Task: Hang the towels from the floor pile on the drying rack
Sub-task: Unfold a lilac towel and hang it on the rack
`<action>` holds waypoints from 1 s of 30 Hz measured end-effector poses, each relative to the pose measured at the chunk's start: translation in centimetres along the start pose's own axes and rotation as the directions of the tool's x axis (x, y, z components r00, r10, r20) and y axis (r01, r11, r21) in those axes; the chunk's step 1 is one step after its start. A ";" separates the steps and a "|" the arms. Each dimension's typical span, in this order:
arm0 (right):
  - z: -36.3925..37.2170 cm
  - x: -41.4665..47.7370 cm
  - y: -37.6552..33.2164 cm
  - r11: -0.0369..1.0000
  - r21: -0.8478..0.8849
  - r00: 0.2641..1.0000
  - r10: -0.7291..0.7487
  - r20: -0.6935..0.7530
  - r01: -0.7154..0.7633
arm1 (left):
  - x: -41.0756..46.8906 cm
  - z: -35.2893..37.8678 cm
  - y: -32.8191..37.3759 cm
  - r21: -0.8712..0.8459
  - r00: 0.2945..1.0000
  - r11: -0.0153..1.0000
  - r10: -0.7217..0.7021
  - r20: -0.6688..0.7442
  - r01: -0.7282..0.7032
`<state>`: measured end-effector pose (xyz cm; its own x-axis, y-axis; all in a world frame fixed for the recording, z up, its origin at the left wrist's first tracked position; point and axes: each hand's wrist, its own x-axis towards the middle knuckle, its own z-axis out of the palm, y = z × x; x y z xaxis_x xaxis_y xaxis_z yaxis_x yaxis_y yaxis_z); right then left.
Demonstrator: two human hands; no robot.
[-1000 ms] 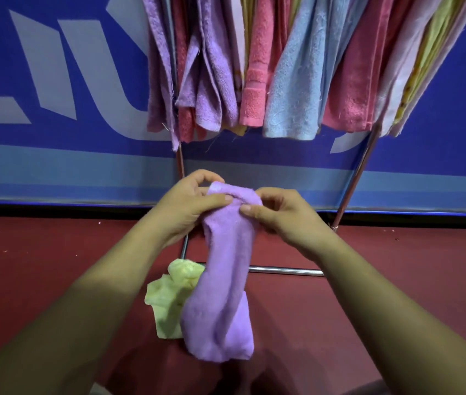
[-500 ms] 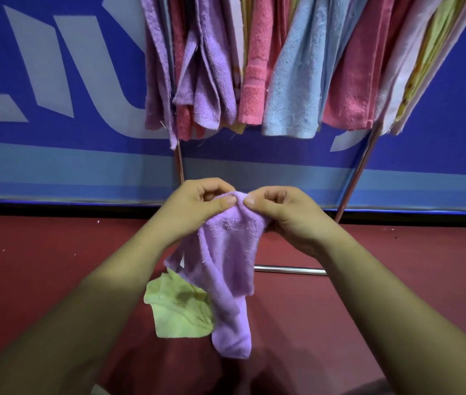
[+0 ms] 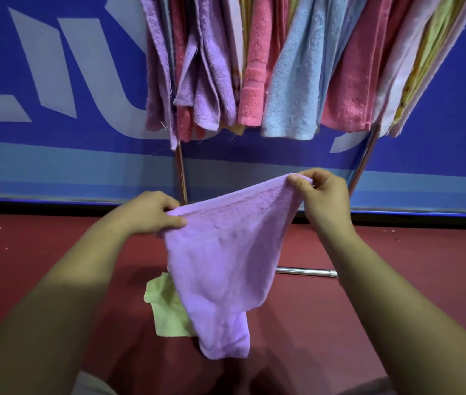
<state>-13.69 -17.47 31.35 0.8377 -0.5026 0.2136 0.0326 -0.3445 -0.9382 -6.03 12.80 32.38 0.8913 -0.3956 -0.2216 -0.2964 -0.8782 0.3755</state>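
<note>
The left hand [image 3: 152, 212] and the right hand [image 3: 323, 195] each pinch an upper corner of the lilac towel [image 3: 226, 258], thumbs on the near face and fingers curled behind. The grip draws the top edge into a taut line between them, with the right corner higher than the left. Held apart like this, the cloth hangs open instead of bunched, and I judge that to be the purpose: a straightened edge can go over a rail in one pass. The lower end narrows to a twisted tail that dangles close to the red floor [image 3: 55, 252], though whether it touches is hard to tell.

The drying rack [image 3: 364, 163] stands just beyond the hands. Its rails are crowded with hung towels [image 3: 291, 81] in lilac, pink, blue and pale yellow, and the top is cut off by the frame, so no free rail shows. Below, a yellow-green towel [image 3: 166, 309] lies on the floor, partly hidden behind the lilac one — seemingly what remains of the pile.
</note>
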 end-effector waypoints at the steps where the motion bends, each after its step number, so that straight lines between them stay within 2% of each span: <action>1: -0.3 0.4 0.3 1.000 -0.006 0.999 0.011 -0.031 -0.011 | -0.1 0.1 0.0 -0.005 1.000 1.000 -0.008 -0.021 0.008; 4: -0.8 0.7 0.9 0.999 -0.017 0.996 0.045 -0.071 -0.047 | -0.2 0.3 0.8 -0.054 0.997 0.997 0.046 -0.059 -0.049; 7: -0.6 0.4 0.8 0.999 0.016 0.999 0.049 -0.022 -0.049 | -0.2 0.7 2.3 -0.291 0.982 0.944 0.116 -0.149 -0.156; 8: -0.5 0.1 0.6 0.997 0.051 0.999 0.048 0.023 -0.049 | -0.2 0.8 2.9 -0.418 0.976 0.890 0.111 -0.185 -0.181; 11: 0.0 -0.3 0.1 0.976 0.204 0.993 0.050 0.111 -0.072 | -0.7 0.9 4.9 -0.769 0.976 0.601 0.106 -0.193 -0.217; 13: 0.2 -0.5 -0.2 0.964 0.257 0.993 0.045 0.110 -0.072 | -0.7 1.2 5.6 -0.852 0.971 0.471 0.172 -0.166 -0.229; 15: 0.4 -0.9 -0.5 0.958 0.282 0.990 0.013 0.138 -0.052 | -0.8 1.5 5.7 -0.882 0.959 0.416 0.256 -0.119 -0.221; 18: 0.6 -1.3 -1.1 0.977 0.211 0.969 -0.074 0.235 0.024 | -0.9 1.8 5.9 -0.880 0.941 0.422 0.330 -0.072 -0.215; 23: 1.5 -2.6 -1.8 0.993 0.088 0.907 -0.107 0.408 0.077 | -0.8 2.0 6.7 -0.812 0.967 0.526 0.181 -0.181 -0.251; 26: 2.2 -3.7 -2.4 0.994 -0.032 0.835 -0.069 0.545 0.103 | -0.8 2.1 6.9 -0.745 0.960 0.606 0.172 -0.221 -0.281; 28: 2.7 -4.2 -2.2 0.953 -0.197 0.817 -0.081 0.571 0.232 | -0.7 2.3 7.1 -0.696 0.954 0.655 0.164 -0.249 -0.294; 30: 3.0 -4.6 -2.2 0.908 -0.258 0.811 -0.132 0.570 0.329 | -0.5 2.5 7.0 -0.663 0.953 0.690 0.150 -0.261 -0.291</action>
<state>-15.99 -12.01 31.59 0.9858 0.0902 0.1417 0.1647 -0.6832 -0.7114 -9.44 6.22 32.87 0.8949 -0.4390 0.0804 -0.2360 -0.3127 0.9201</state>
